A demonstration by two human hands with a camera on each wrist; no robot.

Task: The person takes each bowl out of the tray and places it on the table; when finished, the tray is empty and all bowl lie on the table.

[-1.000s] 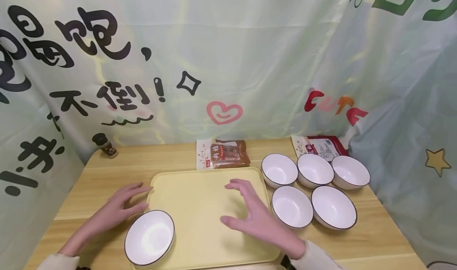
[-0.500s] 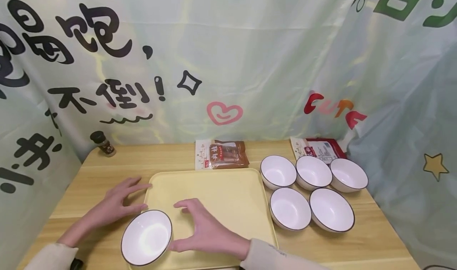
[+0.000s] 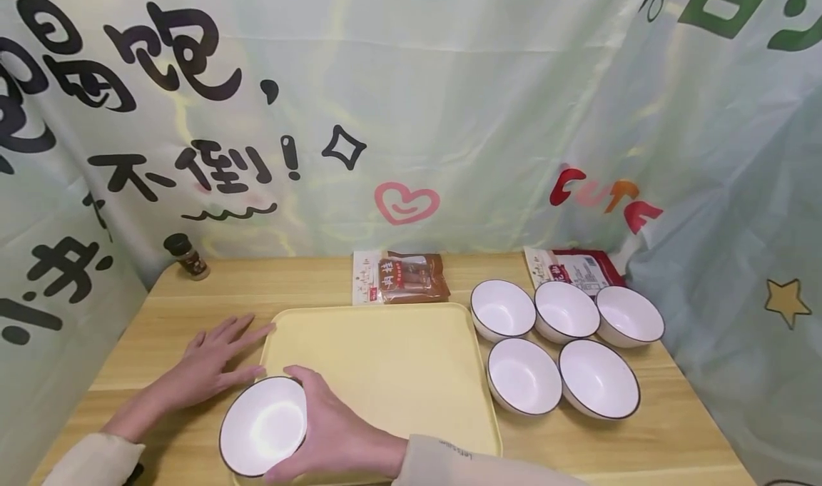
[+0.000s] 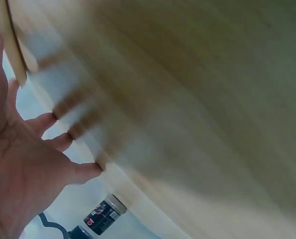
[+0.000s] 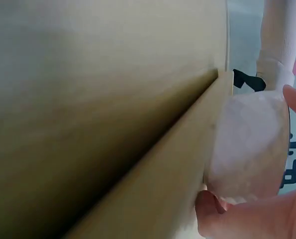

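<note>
A white bowl (image 3: 260, 429) with a dark rim sits over the near left corner of the pale yellow tray (image 3: 392, 372). My right hand (image 3: 340, 429) grips its right side, with the fingers and thumb spread round the wall. In the right wrist view the bowl's outer wall (image 5: 249, 149) shows between thumb and fingers; part of the hand is cut off there. My left hand (image 3: 208, 368) lies by the tray's left edge, fingers spread, tips touching or close to that edge. The left wrist view shows the left hand (image 4: 23, 164) with its fingers extended against the tabletop.
Several matching white bowls (image 3: 523, 377) stand in two rows right of the tray. Behind it lies a brown food packet (image 3: 411, 277), with a red packet (image 3: 584, 268) farther right. A black-capped jar (image 3: 188, 257) stands back left, before a printed curtain (image 3: 488, 115).
My right hand has moved left and nearer across the tray to the bowl and now grips its right side. The left hand has settled flatter by the tray's edge.
</note>
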